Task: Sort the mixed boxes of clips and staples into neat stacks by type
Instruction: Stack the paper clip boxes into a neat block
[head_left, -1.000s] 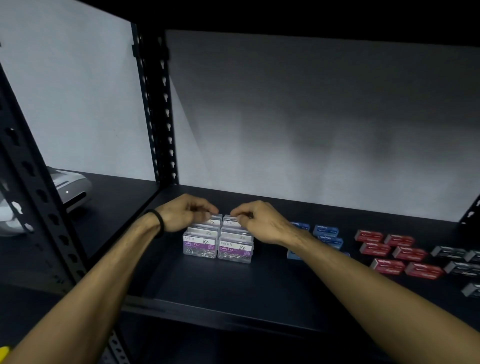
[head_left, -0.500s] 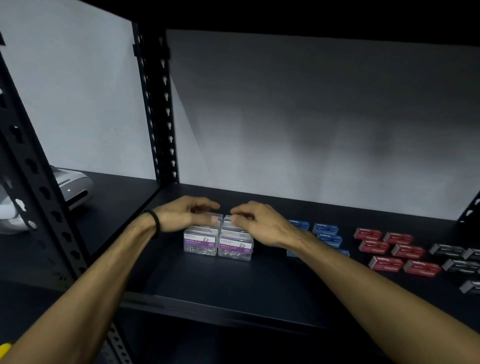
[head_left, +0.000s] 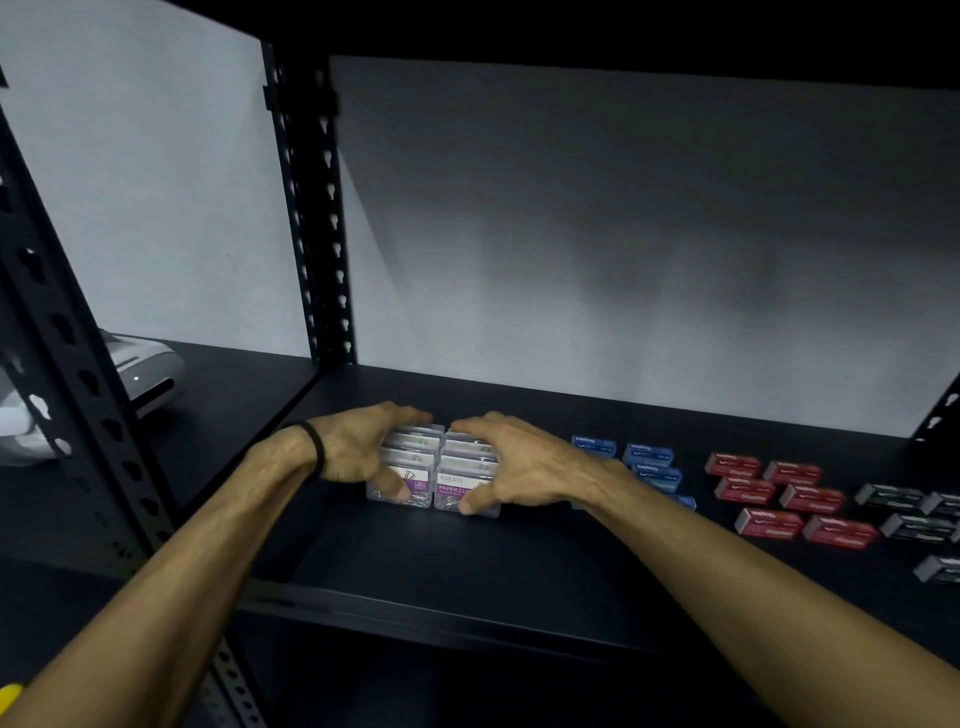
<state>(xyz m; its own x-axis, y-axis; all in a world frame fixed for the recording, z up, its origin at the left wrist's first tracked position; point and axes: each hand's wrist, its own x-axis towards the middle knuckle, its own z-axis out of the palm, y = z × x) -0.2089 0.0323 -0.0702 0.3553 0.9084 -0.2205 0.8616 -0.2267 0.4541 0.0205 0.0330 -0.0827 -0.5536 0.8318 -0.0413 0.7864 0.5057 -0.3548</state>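
Note:
Two rows of clear paper clip boxes (head_left: 448, 487) with purple labels stand side by side on the black shelf (head_left: 467, 566). My left hand (head_left: 358, 452) spans the left row, thumb at its front box and fingers over the back. The right row is clasped the same way by my right hand (head_left: 519, 467). To the right lie blue staple boxes (head_left: 649, 457), then red staple boxes (head_left: 769, 493), then dark grey staple boxes (head_left: 904, 506) near the right edge.
A perforated black upright (head_left: 311, 234) stands at the shelf's back left and another upright (head_left: 78, 389) at the front left. A white device (head_left: 150, 374) sits on the neighbouring shelf to the left. A pale wall closes the back.
Both hands spread from pinching the back boxes to spanning each row front to back, thumbs now at the front labels. The boxes stay in place.

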